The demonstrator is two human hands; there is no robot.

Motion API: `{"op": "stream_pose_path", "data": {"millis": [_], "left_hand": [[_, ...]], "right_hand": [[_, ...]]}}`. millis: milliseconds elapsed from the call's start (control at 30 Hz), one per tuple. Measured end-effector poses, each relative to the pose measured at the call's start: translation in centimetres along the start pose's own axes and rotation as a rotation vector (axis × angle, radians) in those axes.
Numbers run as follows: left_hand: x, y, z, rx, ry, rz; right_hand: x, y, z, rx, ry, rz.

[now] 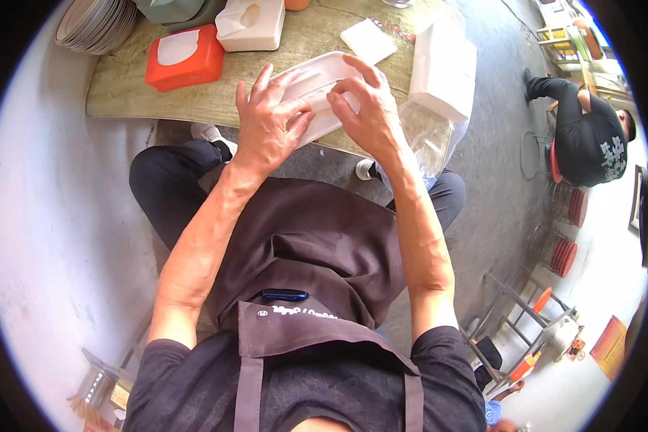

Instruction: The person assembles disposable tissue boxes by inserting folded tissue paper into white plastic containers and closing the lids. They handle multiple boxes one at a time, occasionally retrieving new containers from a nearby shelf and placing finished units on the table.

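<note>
A shallow white container with a long, narrow shape tilts over the near edge of the table, between my two hands. My left hand is at its left side, thumb and forefinger brought together at the near wall while the other fingers spread upward. On the opposite side, my right hand has its fingers bent over the container's right end, with the thumb close against it. The fingers partly cover the container, so its far wall and base show only in part.
On the wooden table are a red tissue box, a white tissue box, a flat white square piece and stacked plates. A tall white block stands right, above clear plastic wrap. Another person sits far right.
</note>
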State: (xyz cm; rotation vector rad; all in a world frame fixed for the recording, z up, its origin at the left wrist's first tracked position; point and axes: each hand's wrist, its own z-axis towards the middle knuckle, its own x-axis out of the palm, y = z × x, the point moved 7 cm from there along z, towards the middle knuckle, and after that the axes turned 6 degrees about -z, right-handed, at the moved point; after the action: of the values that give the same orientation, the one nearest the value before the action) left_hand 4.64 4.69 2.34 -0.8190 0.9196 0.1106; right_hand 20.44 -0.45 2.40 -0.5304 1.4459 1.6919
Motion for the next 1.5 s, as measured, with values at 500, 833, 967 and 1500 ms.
{"op": "stream_pose_path", "data": {"millis": [500, 833, 967, 1500], "left_hand": [[-0.3, 0.8, -0.4, -0.025, -0.043, -0.071], [-0.1, 0.9, -0.7, -0.03, -0.02, -0.105], [-0.4, 1.0, -0.4, -0.095, -0.038, -0.198], [0.3, -0.5, -0.8, -0.045, 0.049, 0.028]], "right_hand": [[-1.9, -1.7, -2.9, 0.13, 0.037, 0.363], [-0.1, -0.7, -0.6, 0.119, -0.012, 0.092], [-0.9, -1.4, -1.7, 0.188, 0.065, 0.339], [-0.3, 0.1, -1.3, -0.024, 0.073, -0.004]]}}
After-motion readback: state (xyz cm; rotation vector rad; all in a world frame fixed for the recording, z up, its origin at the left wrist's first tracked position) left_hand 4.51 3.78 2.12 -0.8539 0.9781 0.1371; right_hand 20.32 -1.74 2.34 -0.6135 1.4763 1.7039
